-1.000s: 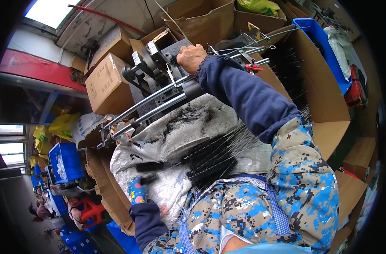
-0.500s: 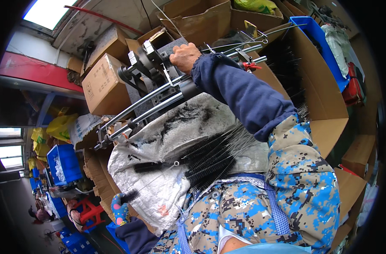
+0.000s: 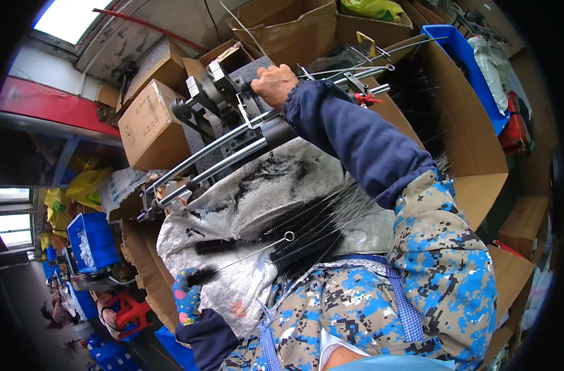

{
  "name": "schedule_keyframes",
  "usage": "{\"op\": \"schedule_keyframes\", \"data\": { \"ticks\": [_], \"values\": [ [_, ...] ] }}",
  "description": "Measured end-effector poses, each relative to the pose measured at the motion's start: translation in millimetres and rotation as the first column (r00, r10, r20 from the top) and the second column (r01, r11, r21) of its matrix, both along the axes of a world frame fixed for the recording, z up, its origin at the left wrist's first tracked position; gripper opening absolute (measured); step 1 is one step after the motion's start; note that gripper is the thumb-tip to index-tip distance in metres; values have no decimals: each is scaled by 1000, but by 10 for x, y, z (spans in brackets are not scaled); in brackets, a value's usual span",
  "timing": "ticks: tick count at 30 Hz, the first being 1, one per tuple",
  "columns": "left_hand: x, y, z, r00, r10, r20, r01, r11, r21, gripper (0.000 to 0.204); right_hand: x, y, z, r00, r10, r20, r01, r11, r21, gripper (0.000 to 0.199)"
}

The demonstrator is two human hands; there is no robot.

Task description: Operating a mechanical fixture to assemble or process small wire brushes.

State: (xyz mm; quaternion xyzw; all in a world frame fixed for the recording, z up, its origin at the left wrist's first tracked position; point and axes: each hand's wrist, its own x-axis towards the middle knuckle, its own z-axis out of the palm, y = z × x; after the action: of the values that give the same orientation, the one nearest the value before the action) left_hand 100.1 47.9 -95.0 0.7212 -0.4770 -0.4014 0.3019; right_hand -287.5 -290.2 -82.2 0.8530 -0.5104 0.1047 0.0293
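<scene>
My left hand (image 3: 186,295), in a dotted blue glove, is closed on the black bristle end of a wire brush (image 3: 245,254). The brush's bare stem runs up to the right and ends in a small ring above the pile. My right hand (image 3: 274,85), bare, is closed at the metal machine (image 3: 223,99), near its rails; whatever its fingers hold is hidden. On the white sack (image 3: 232,213) over my lap lies a bundle of black wire brushes (image 3: 307,244), bare stems toward the right. Another black brush (image 3: 215,247) lies left of them.
An open cardboard box (image 3: 474,117) holding black brushes stands right of the machine, with a blue bin (image 3: 461,74) beyond. A closed carton (image 3: 152,127) sits left of the machine. Farther left are a blue crate (image 3: 95,242) and a red stool (image 3: 128,312).
My left hand has moved right and slightly up with its brush, whose ring end now lies over the pile. My right hand has shifted slightly right at the machine.
</scene>
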Motion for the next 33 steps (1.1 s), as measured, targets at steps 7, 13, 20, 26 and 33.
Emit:
{"op": "schedule_keyframes", "data": {
  "ticks": [7,13,20,26,33],
  "values": [
    [-278,-102,28,998,-50,-36,52,998,41,44,10,-223,-127,996,84,44,-82,996,-37,19],
    [-377,-136,57,995,-96,-2,96,994,51,45,103,-100,-22,994,94,-57,-98,993,-69,16],
    [-438,-180,14,984,-174,33,173,985,29,46,10,-268,-180,985,168,-47,-174,969,-177,15],
    [-532,-215,30,985,-173,5,173,985,0,43,7,-276,-170,1000,22,-16,-22,999,-30,19],
    [-312,-21,90,990,-131,60,134,990,-42,44,-834,186,-113,967,-251,46,253,967,-33,45]
  ]
}}
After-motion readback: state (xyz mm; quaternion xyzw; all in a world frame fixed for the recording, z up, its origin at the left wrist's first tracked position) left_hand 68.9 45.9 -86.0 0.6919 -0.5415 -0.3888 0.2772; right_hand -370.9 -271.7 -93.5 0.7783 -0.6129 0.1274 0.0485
